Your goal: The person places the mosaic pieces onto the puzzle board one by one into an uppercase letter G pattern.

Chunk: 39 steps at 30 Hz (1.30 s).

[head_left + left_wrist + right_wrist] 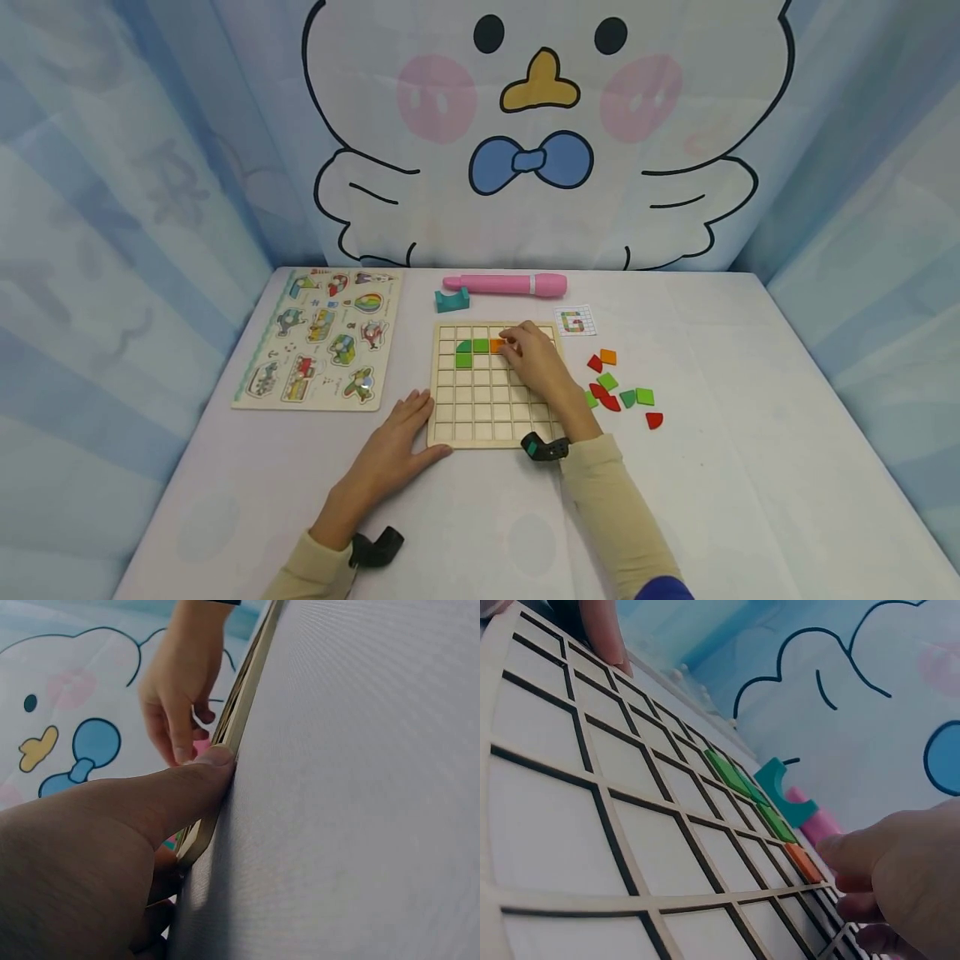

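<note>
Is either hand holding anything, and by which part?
The right hand has fingertips at the right edge of the orange tile; a pinch can't be confirmed. The left hand only rests against the near-left corner of the grid board.

A small curtained booth: pale blue patterned fabric curtains [120, 317] and a printed fabric backdrop [540, 233] (a white cartoon animal [555, 125] with a blue bow tie [528, 161]) line three sides of a white-topped table [750, 467]

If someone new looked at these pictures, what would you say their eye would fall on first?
Probably the cartoon face on the backdrop, above its blue bow tie. Next might come the right hand at an orange tile on the wooden grid board, and the pink pen-like object behind it.
</note>
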Each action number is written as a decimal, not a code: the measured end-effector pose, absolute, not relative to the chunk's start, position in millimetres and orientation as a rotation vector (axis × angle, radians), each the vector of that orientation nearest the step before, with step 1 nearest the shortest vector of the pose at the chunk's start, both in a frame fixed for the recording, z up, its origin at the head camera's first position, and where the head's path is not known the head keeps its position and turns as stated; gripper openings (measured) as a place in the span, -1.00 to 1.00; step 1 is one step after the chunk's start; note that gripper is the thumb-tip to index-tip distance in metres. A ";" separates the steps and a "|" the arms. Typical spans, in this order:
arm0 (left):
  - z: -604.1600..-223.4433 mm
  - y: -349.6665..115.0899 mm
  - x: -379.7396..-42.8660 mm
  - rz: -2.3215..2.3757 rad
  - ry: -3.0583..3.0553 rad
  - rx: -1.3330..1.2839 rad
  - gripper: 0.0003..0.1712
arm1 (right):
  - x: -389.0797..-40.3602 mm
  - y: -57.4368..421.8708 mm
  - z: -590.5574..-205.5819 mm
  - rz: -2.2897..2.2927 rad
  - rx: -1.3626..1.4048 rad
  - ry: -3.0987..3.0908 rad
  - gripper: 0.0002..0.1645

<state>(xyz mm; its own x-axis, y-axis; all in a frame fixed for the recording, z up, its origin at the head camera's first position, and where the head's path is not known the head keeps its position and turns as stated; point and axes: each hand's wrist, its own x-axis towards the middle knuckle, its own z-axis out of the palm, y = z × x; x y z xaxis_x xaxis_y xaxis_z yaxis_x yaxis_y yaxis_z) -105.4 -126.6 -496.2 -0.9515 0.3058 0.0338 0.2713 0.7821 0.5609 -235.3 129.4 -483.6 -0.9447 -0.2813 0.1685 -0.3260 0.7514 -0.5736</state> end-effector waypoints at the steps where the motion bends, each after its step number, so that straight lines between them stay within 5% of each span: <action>1: -496.3 -126.3 -105.5 0.906 2.906 0.471 -0.07 | -234.7 130.3 -483.4 0.956 0.497 -2.875 -0.65; 39: -496.0 -126.3 -106.0 0.872 2.897 0.466 -0.05 | -221.3 196.7 -457.6 0.990 0.261 -2.935 -0.49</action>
<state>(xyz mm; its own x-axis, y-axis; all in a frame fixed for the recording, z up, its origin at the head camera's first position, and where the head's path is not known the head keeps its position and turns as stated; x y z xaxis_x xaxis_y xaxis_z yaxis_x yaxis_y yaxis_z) -106.0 -126.3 -496.0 -0.9505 0.3105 0.0105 0.2647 0.7917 0.5506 -221.3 196.7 -457.6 -0.9853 -0.1482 0.0847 -0.1693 0.7829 -0.5987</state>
